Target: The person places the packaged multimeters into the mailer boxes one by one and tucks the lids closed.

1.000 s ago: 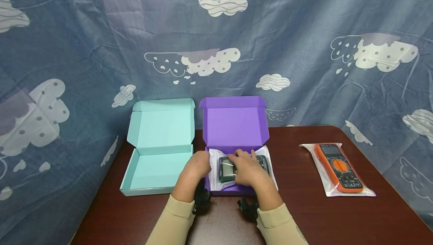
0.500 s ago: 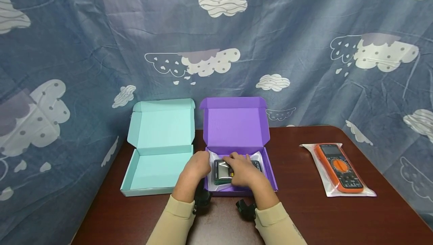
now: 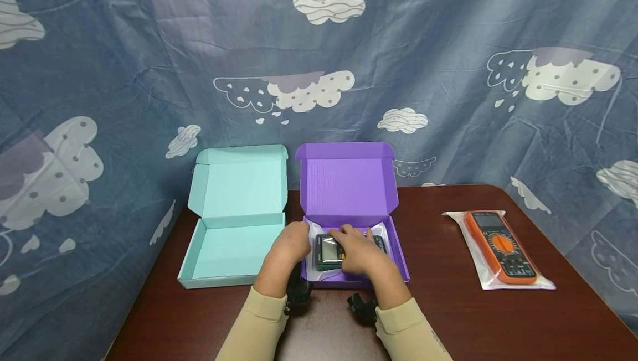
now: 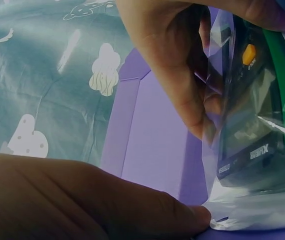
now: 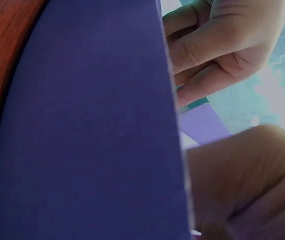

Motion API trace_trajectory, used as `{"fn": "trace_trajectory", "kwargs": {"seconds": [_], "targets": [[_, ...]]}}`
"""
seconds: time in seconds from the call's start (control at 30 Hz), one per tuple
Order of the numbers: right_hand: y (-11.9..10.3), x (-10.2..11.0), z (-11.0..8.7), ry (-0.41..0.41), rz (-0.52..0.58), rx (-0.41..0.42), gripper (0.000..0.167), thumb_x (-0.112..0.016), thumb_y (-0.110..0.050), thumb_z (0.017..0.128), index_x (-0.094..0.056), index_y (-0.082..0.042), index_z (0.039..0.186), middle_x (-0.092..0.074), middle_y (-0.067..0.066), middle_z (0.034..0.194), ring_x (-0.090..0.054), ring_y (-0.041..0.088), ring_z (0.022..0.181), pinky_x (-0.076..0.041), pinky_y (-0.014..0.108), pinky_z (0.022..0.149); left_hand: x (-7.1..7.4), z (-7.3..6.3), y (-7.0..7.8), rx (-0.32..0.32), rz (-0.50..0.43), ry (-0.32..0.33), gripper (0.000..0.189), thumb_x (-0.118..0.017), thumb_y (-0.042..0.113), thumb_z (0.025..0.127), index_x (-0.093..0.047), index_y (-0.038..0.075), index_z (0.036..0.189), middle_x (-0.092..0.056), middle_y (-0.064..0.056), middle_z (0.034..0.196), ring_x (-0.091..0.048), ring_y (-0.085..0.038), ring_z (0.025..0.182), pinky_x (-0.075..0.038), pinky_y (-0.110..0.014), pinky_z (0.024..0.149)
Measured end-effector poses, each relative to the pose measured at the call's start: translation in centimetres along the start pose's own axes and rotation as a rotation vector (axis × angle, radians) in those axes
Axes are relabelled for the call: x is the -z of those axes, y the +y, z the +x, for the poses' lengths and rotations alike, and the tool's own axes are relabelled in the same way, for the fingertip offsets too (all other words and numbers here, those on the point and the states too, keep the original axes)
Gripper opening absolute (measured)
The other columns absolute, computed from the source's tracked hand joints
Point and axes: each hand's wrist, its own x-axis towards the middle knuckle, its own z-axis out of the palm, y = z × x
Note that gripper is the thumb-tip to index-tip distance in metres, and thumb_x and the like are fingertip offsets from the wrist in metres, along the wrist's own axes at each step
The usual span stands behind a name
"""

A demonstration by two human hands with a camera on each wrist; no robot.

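Observation:
A green-and-black multimeter (image 3: 327, 253) in a clear plastic bag (image 4: 247, 210) lies inside the open purple box (image 3: 401, 258). Across its middle my right hand (image 3: 360, 250) grips it, thumb on the near green side and fingers along the far side in the left wrist view. My left hand (image 3: 291, 243) is at the box's left end. Its fingers curl down over the wall in the right wrist view. One left digit (image 4: 182, 217) meets the bag's edge there, pinching it as far as I can see. The other left fingertips are hidden.
Left of the purple box stands an open mint-green box (image 3: 191, 253), nothing visible in it. An orange multimeter (image 3: 500, 247) in a clear bag lies at the right on the brown table (image 3: 438, 316). A cloud-patterned curtain (image 3: 319, 45) hangs behind.
The bagged multimeter has shifted left and down, fully into the purple box, so its right wall now shows. My right hand moved left with it. The left hand barely moved.

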Motion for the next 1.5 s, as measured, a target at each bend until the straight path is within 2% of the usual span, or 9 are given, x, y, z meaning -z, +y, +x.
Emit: {"fn": "trace_trajectory", "kwargs": {"seconds": [0.47, 0.67, 0.77, 0.9, 1.03, 1.13, 1.2, 1.3, 1.5], "targets": [[-0.6, 0.6, -0.4, -0.024, -0.028, -0.105, 0.084, -0.075, 0.005, 0.069, -0.054, -0.011, 0.149, -0.052, 0.021, 0.141, -0.041, 0.043, 0.137, -0.016, 0.075, 0.111, -0.2, 0.0, 0.3, 0.044, -0.018, 0.039, 0.010, -0.063, -0.005, 0.090, -0.068, 0.003, 0.085, -0.069, -0.012, 0.081, -0.053, -0.017, 0.063, -0.052, -0.036, 0.062], [0.0, 1.0, -0.6, -0.011, 0.076, -0.093, 0.088, -0.091, -0.025, 0.072, -0.052, -0.006, 0.149, -0.051, 0.025, 0.144, -0.042, 0.044, 0.137, -0.023, 0.070, 0.112, 0.0, -0.3, 0.1, 0.024, -0.026, 0.019, 0.006, -0.067, -0.005, 0.087, -0.069, 0.001, 0.087, -0.071, -0.014, 0.086, -0.057, -0.018, 0.067, -0.055, -0.039, 0.069], [0.6, 1.5, -0.5, 0.072, 0.160, -0.108, 0.084, -0.088, -0.040, 0.079, -0.054, -0.002, 0.146, -0.054, 0.027, 0.141, -0.048, 0.045, 0.133, -0.035, 0.063, 0.109, 0.2, -0.3, 0.1, 0.039, -0.063, 0.000, 0.013, -0.073, 0.003, 0.088, -0.070, -0.003, 0.099, -0.071, -0.016, 0.092, -0.062, -0.022, 0.073, -0.057, -0.043, 0.075], [1.6, 2.5, -0.4, 0.255, 0.231, -0.170, 0.065, -0.079, -0.035, 0.089, -0.059, 0.001, 0.140, -0.062, 0.024, 0.134, -0.057, 0.043, 0.126, -0.044, 0.058, 0.102, 0.5, -0.1, -0.1, 0.045, -0.110, 0.030, 0.035, -0.076, 0.016, 0.091, -0.068, -0.007, 0.115, -0.070, -0.021, 0.105, -0.067, -0.031, 0.091, -0.055, -0.048, 0.086], [2.8, 3.7, -0.7, 0.443, 0.282, -0.263, 0.044, -0.068, -0.017, 0.091, -0.066, -0.002, 0.132, -0.070, 0.016, 0.120, -0.064, 0.036, 0.113, -0.049, 0.054, 0.093, 0.7, 0.1, -0.3, 0.043, -0.214, 0.139, 0.050, -0.075, 0.018, 0.092, -0.060, -0.011, 0.131, -0.063, -0.027, 0.122, -0.064, -0.040, 0.111, -0.051, -0.052, 0.096], [3.6, 4.4, -1.0, 0.579, 0.327, -0.330, 0.044, -0.058, -0.008, 0.088, -0.067, -0.001, 0.130, -0.069, 0.016, 0.114, -0.064, 0.034, 0.106, -0.047, 0.052, 0.089, 0.5, 0.3, -0.4, 0.047, -0.332, 0.242, 0.058, -0.072, 0.016, 0.092, -0.052, -0.010, 0.140, -0.055, -0.029, 0.133, -0.060, -0.042, 0.119, -0.048, -0.054, 0.100], [4.1, 4.6, -1.2, 0.621, 0.355, -0.383, 0.050, -0.056, -0.007, 0.087, -0.060, 0.001, 0.137, -0.064, 0.020, 0.119, -0.059, 0.038, 0.111, -0.044, 0.054, 0.093, 0.3, 0.6, -0.6, 0.044, -0.412, 0.300, 0.062, -0.071, 0.013, 0.092, -0.046, -0.009, 0.145, -0.051, -0.029, 0.138, -0.058, -0.041, 0.120, -0.048, -0.053, 0.101], [4.9, 4.7, -1.5, 0.594, 0.402, -0.449, 0.068, -0.055, -0.009, 0.089, -0.036, 0.004, 0.153, -0.049, 0.031, 0.138, -0.046, 0.049, 0.127, -0.036, 0.061, 0.103, 0.0, 1.0, -0.9, 0.025, -0.522, 0.345, 0.070, -0.069, 0.010, 0.091, -0.038, -0.008, 0.151, -0.045, -0.029, 0.145, -0.055, -0.042, 0.124, -0.046, -0.053, 0.104], [6.1, 4.9, -1.7, 0.441, 0.484, -0.463, 0.092, -0.055, -0.013, 0.094, 0.006, 0.003, 0.160, -0.016, 0.036, 0.162, -0.022, 0.054, 0.146, -0.021, 0.061, 0.117, -0.3, 1.6, -1.4, -0.043, -0.729, 0.293, 0.076, -0.066, 0.004, 0.091, -0.027, -0.010, 0.155, -0.048, -0.034, 0.144, -0.053, -0.047, 0.128, -0.045, -0.057, 0.104]]}}
